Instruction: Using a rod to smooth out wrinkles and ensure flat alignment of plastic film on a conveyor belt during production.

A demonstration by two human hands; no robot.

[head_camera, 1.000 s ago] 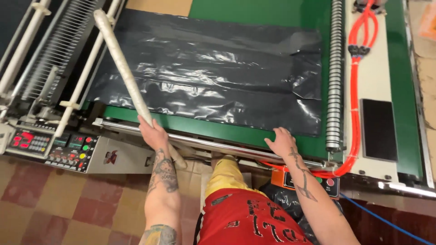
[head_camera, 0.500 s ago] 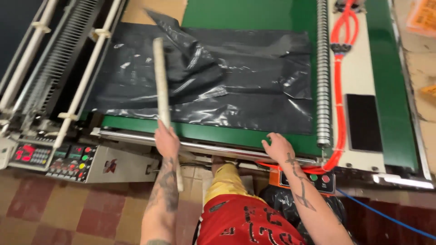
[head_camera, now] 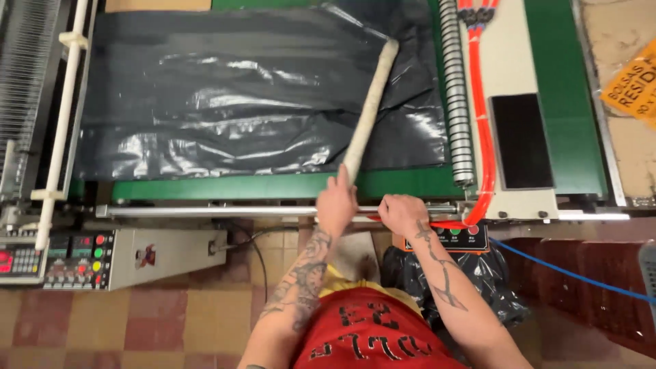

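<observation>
Left hand (head_camera: pixel 336 203) gripping stick (head_camera: pixel 370 109) (over black sheet (head_camera: pixel 225 102))

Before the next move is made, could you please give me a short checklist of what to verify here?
1. Left hand grips the pale stick: ok.
2. Stick lies across the black plastic sheet, tip near its right side: ok.
3. Sheet flat on the green bed: not ok, wrinkled.
4. Right hand at the front rail, off the sheet: ok.
5. Red hoses free of the stick: ok.

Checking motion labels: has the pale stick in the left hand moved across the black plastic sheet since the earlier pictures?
Yes. The stick has swung rightward across the black plastic sheet, its far end now near the coiled roller.
</observation>
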